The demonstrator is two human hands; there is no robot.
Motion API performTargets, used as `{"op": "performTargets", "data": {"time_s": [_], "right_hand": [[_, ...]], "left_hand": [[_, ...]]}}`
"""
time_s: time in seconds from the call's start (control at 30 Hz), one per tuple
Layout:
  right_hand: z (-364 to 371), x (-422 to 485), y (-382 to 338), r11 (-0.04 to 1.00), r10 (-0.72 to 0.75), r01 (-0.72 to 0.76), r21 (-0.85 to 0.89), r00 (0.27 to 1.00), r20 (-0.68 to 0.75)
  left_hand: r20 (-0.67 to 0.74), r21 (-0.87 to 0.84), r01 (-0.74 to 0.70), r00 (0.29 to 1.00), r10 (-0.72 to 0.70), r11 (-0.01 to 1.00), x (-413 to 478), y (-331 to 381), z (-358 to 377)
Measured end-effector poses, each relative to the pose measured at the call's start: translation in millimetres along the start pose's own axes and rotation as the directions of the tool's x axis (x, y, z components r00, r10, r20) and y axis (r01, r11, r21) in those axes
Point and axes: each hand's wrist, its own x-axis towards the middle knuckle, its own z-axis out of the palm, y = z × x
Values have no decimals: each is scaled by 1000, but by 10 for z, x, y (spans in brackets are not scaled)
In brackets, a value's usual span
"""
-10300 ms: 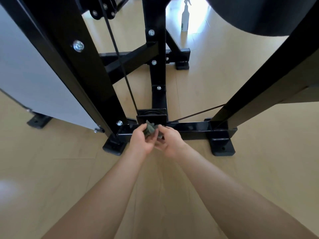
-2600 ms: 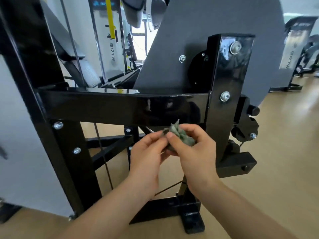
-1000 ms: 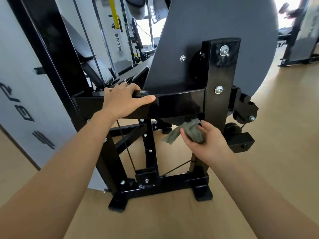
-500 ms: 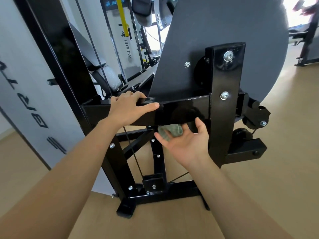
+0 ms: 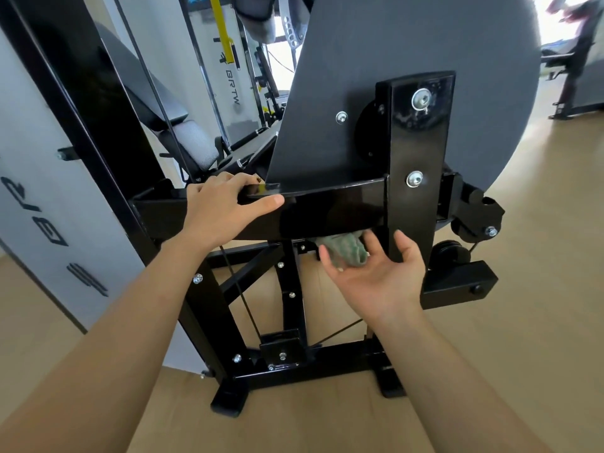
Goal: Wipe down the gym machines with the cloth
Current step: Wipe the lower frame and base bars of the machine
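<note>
A black gym machine fills the view, with a glossy horizontal crossbar point(image 5: 333, 204) and an upright post point(image 5: 415, 152) in front of a large grey disc point(image 5: 408, 37). My left hand point(image 5: 222, 204) grips the top of the crossbar, thumb pointing right. My right hand point(image 5: 376, 273) is palm up under the crossbar, pressing a bunched green cloth point(image 5: 344, 250) against its underside with the fingertips. Part of the cloth is hidden behind the bar.
A white panel point(image 5: 36, 204) with lettering stands at the left. Cables point(image 5: 242, 299) run down inside the frame to the base bar point(image 5: 327, 367) on the wooden floor. A padded bench point(image 5: 192, 145) and other machines stand behind. A black bracket point(image 5: 457, 282) juts out right.
My left hand left the cloth and took hold of the crossbar. My right hand turned palm up and slid the cloth right along the bar's underside toward the post.
</note>
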Motion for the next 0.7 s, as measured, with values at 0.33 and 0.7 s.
{"op": "performTargets", "data": {"time_s": [0.33, 0.7], "right_hand": [[37, -7, 85, 997, -36, 34, -64, 999, -31], [118, -47, 168, 985, 124, -128, -118, 992, -34]], "left_hand": [[4, -11, 9, 1000, -9, 1000, 5, 3, 4], [30, -27, 28, 999, -27, 999, 4, 4, -9]]}}
